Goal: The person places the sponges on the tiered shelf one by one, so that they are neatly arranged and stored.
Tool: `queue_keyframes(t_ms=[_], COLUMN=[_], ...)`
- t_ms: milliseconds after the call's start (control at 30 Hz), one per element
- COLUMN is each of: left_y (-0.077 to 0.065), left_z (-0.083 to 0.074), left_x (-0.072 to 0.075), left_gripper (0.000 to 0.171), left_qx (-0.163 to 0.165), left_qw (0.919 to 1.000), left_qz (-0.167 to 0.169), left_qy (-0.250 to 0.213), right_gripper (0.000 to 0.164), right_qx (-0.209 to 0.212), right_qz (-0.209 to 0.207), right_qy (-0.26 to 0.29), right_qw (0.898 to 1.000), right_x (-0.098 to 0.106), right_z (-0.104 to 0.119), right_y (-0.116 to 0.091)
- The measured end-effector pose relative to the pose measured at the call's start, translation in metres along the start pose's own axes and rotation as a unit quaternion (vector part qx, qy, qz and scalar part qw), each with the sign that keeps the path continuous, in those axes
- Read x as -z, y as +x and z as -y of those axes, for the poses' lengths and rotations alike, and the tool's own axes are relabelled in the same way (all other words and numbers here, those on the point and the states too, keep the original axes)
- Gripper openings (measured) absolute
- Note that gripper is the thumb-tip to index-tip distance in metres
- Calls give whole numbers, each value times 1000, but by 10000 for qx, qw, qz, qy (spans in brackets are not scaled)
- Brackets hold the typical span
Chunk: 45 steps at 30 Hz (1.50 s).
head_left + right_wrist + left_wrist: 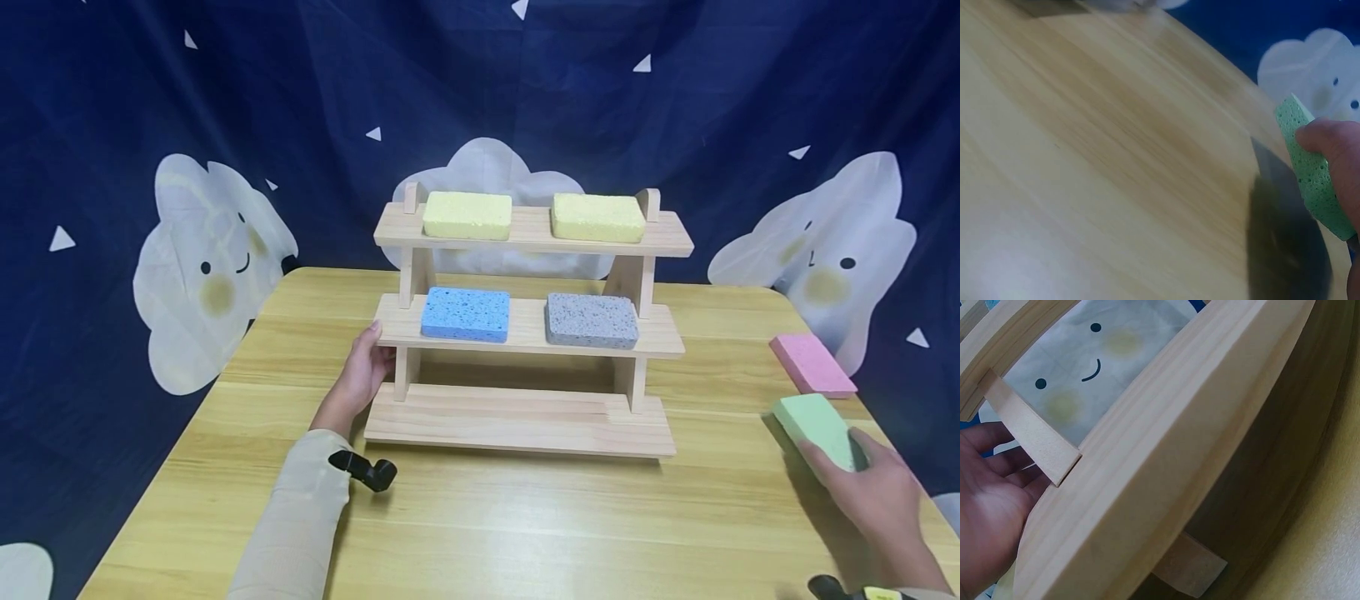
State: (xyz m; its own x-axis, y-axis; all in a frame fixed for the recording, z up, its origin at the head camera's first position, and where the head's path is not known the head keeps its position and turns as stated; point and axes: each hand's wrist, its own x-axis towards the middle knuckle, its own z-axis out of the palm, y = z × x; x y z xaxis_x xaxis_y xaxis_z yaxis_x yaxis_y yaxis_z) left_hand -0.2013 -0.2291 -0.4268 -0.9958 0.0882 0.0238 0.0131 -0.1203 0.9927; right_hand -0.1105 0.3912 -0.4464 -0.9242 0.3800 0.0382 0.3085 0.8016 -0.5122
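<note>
A three-tier wooden display rack (pixel 517 421) stands mid-table. My left hand (pixel 365 371) grips the left end of its middle tier, thumb at the board's edge; in the left wrist view its fingers (pixel 1007 462) reach behind a wooden upright (pixel 1035 434). Over at the right, my right hand (pixel 873 487) holds a green sponge (pixel 817 425) between thumb and fingers, raised over the table with a shadow below. Beyond it lies a pink sponge (pixel 813 365) by the table's right edge. The right wrist view shows the thumb (pixel 1319 136) on the green sponge's (pixel 1313 181) porous face.
Two pale yellow sponges, left (pixel 467 216) and right (pixel 597 218), sit on the top tier. The middle tier bears a blue sponge (pixel 466 315) and a grey sponge (pixel 592 320). A dark blue curtain (pixel 480 75) with cloud prints hangs behind the wooden table (pixel 510 525).
</note>
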Motion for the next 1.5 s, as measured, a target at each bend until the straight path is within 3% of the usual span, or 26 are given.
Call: queue_keyframes(t_ms=[600, 833, 1067, 1500], left_y=[-3, 0, 2, 2], left_z=[-2, -1, 1, 0], left_x=[-1, -1, -1, -1], left_gripper=[70, 62, 57, 60], left_qx=[-219, -199, 38, -56], left_qw=[9997, 9997, 9996, 9997], left_qz=[82, 73, -12, 18], left_qy=[25, -89, -281, -217], right_gripper=[71, 66, 64, 65], right_qx=[1297, 1954, 2222, 2932], right_qz=[-99, -195, -233, -71], right_qy=[296, 439, 632, 1153], right_qw=[9911, 9795, 9727, 9490], right_x=[-10, -15, -17, -26], right_z=[62, 87, 104, 138], right_y=[-19, -31, -41, -57])
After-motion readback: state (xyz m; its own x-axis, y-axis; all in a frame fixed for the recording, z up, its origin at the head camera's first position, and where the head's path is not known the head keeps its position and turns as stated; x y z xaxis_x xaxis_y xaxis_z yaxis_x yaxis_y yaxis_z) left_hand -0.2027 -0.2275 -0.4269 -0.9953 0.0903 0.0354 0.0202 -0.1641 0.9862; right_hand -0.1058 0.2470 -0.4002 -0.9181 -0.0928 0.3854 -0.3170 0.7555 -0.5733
